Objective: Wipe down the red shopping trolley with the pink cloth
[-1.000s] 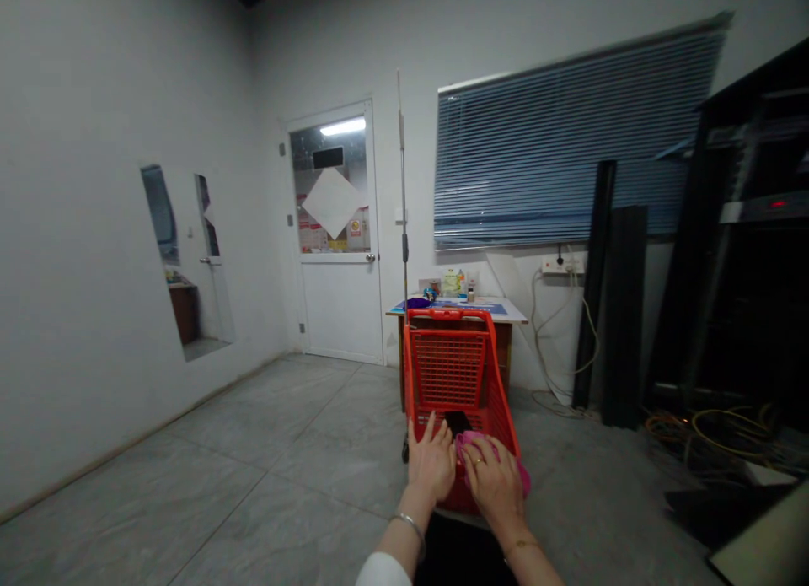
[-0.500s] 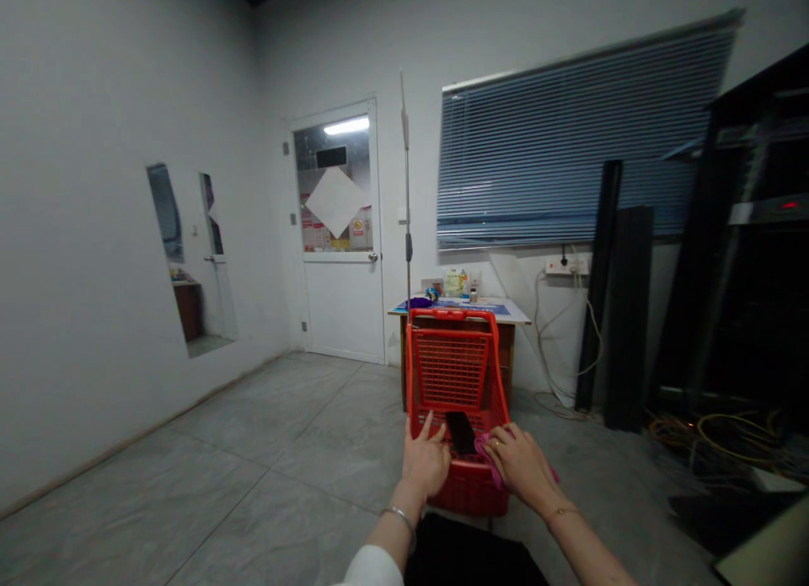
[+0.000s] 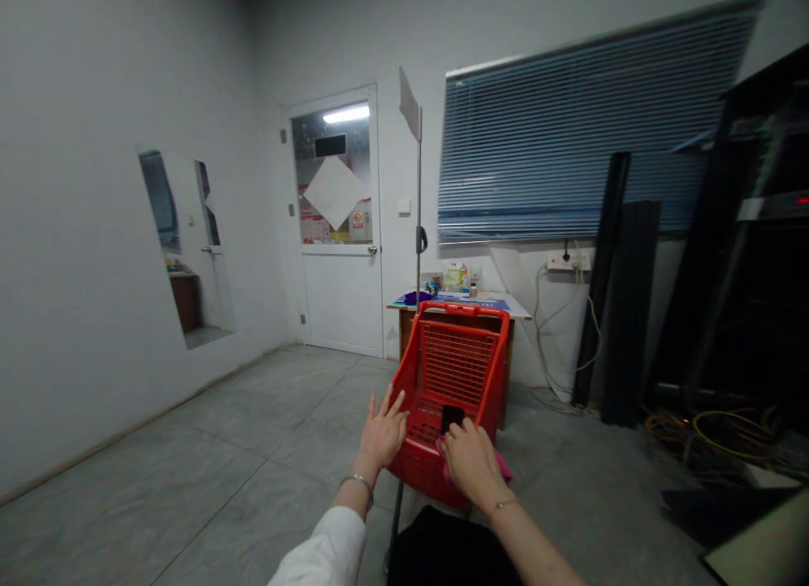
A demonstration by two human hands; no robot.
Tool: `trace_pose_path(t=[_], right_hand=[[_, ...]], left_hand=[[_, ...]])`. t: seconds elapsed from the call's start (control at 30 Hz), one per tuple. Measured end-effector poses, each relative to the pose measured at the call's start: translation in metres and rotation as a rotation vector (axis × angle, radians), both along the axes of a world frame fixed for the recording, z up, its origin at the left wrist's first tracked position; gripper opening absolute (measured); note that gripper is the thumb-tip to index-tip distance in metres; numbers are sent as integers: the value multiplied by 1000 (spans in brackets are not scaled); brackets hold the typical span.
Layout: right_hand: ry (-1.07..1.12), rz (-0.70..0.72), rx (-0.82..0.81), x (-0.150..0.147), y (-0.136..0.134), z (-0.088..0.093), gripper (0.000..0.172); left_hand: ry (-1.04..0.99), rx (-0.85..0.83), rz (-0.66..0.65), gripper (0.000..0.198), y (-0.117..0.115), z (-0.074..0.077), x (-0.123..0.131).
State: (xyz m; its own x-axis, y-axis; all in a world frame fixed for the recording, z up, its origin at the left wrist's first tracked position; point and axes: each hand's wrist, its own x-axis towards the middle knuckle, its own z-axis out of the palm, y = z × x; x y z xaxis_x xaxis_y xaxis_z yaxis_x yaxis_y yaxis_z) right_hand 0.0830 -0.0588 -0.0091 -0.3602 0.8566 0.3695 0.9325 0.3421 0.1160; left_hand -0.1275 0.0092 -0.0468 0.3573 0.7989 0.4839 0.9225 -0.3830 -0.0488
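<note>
A small red plastic shopping cart (image 3: 460,358) stands in front of my knees, turned slightly at an angle. My left hand (image 3: 383,434) rests at its left rim with the fingers stretched out and spread, holding nothing. In my right hand (image 3: 471,464) a pink cloth (image 3: 504,466) is bunched, pressed at the cart's near edge. A black phone-like slab (image 3: 451,416) lies in the basket just beyond those fingers, partly hidden by them. From the cart's far left corner rises a thin pole (image 3: 418,181) with a pale flag (image 3: 409,105) on top.
Behind the cart is a desk (image 3: 522,309) with a purple cloth (image 3: 417,298) and small bottles. A white door (image 3: 341,303) is at back left, a mirror (image 3: 190,257) on the left wall. Dark panels (image 3: 632,316), a black rack and tangled cables (image 3: 708,434) fill the right side.
The cart has turned, so its inner left side and the flag's face show more. My left hand has shifted left; my right hand with the pink cloth has also moved left, covering part of the black slab.
</note>
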Motion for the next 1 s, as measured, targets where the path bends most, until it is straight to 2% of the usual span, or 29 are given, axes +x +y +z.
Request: trace_pose_path(t=[0.07, 0.13, 0.23, 0.3, 0.4, 0.5, 0.57, 0.83, 0.93, 1.0], right_hand=[[-13, -9, -22, -25, 1, 0, 29], [-23, 11, -37, -43, 5, 2, 28], [-19, 58, -25, -45, 22, 11, 27], [-1, 40, 7, -29, 38, 19, 29], [15, -6, 27, 7, 62, 26, 36], [-6, 32, 11, 33, 75, 24, 41], [-14, 52, 7, 40, 77, 19, 44], [0, 19, 23, 28, 61, 16, 40], [29, -10, 44, 18, 53, 12, 40], [51, -11, 64, 12, 48, 8, 39]], left_hand=[[-13, 0, 91, 39, 7, 4, -15], [-35, -47, 182, 42, 13, 7, -19], [-145, -229, 308, 47, 13, 4, -1], [-220, -319, 277, 53, 8, -4, 20], [-377, -316, 241, 52, -2, -18, 46], [-465, -330, 155, 51, -7, -26, 55], [-475, -345, 88, 50, -8, -27, 55], [-358, -347, 9, 50, 3, -13, 33], [-247, -343, 27, 52, 10, -4, 24], [-167, -317, 45, 50, 11, 1, 28]])
